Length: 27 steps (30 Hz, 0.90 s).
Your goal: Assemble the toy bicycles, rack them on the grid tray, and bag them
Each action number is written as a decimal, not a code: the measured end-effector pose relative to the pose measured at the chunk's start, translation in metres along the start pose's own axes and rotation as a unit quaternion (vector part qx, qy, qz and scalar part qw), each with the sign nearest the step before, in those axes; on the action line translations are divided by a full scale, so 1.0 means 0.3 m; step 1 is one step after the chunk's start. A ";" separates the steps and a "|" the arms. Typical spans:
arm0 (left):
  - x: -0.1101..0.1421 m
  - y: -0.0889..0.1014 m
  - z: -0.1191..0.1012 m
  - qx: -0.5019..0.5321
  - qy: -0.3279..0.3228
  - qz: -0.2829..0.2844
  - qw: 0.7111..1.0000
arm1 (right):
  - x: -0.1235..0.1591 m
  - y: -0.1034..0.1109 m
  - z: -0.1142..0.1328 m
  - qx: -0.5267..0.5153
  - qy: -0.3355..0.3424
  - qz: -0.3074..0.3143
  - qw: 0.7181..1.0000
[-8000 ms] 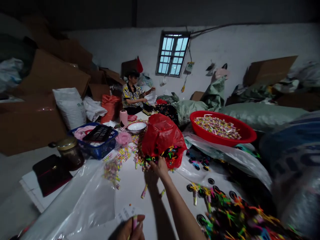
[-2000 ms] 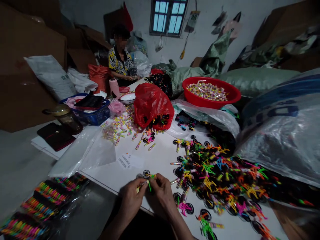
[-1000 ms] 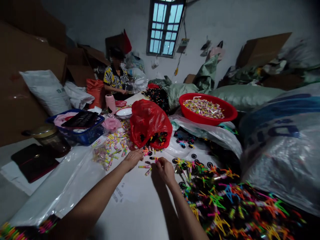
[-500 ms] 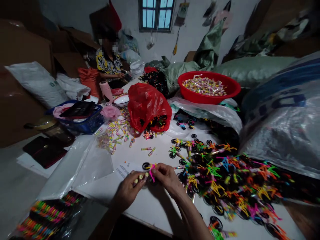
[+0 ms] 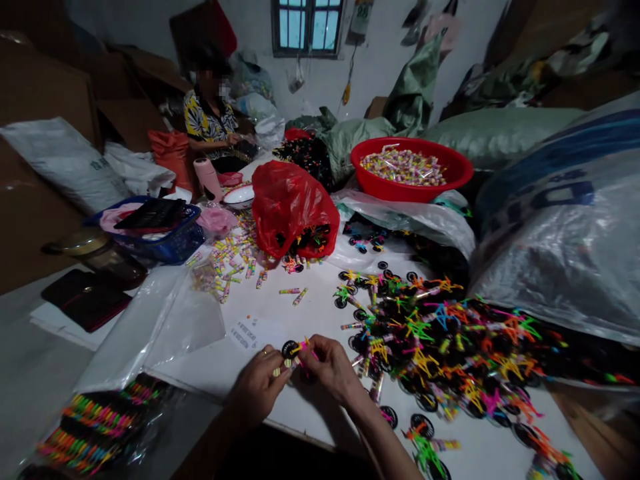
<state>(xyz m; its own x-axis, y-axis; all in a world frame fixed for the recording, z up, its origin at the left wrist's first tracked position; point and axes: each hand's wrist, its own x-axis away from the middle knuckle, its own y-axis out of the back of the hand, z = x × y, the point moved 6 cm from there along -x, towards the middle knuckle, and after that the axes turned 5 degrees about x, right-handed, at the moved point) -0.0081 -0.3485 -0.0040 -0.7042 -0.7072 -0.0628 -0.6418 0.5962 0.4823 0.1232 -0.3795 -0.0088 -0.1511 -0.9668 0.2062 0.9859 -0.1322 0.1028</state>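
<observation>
My left hand point(image 5: 260, 383) is closed around a few small printed tubes point(image 5: 278, 371) whose pale yellow ends poke out past the fingers. Pinched in my right hand point(image 5: 330, 367) is a small toy bicycle point(image 5: 304, 353) with a pink and yellow frame. Its black wheel point(image 5: 289, 348) touches or nearly touches the tubes at my left fingertips. Both hands are close together above the front of the white table point(image 5: 265, 300). To their right spreads a heap of colourful toy bicycles point(image 5: 430, 360), many with printed tubes among them.
A red plastic bag point(image 5: 295, 207) with toy bicycles stands beyond my hands, beside loose tubes point(image 5: 235, 257). Behind are a red basin point(image 5: 415, 190) of tubes and large sacks point(image 5: 555, 253). Clear plastic bags point(image 5: 135, 333) lie left. Another person point(image 5: 213, 127) sits at the far left.
My right hand has brought the toy bicycle lower and against the tubes in my left hand. My left hand has turned, covering more of the tubes. The view has shifted slightly.
</observation>
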 end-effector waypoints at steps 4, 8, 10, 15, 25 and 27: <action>-0.012 -0.027 0.019 0.049 0.050 -0.041 0.997 | 0.019 0.037 0.057 0.149 0.040 -0.057 0.986; -0.048 -0.001 0.051 0.150 0.099 -0.012 0.984 | 0.089 0.254 0.219 0.322 0.079 -0.049 0.942; -0.056 0.033 0.099 0.238 0.157 -0.044 0.957 | 0.110 0.421 0.332 0.470 0.076 -0.177 0.861; -0.057 -0.008 0.152 0.432 0.205 -0.111 0.871 | -0.147 0.371 0.421 0.639 0.079 -0.237 0.727; -0.177 0.109 0.227 0.448 0.276 -0.271 0.806 | -0.606 0.054 0.191 0.589 0.040 -0.130 0.797; -0.232 0.141 0.223 0.421 0.291 -0.270 0.815 | -0.506 0.064 0.184 0.598 0.075 -0.112 0.790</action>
<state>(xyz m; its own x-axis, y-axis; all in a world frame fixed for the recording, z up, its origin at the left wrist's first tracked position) -0.0065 -0.2487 -0.0377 -0.1431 -0.8677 0.4760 -0.9640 0.0133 -0.2656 0.1610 -0.2232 0.0156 -0.2146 -0.9751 -0.0558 0.1493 -0.0892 0.9848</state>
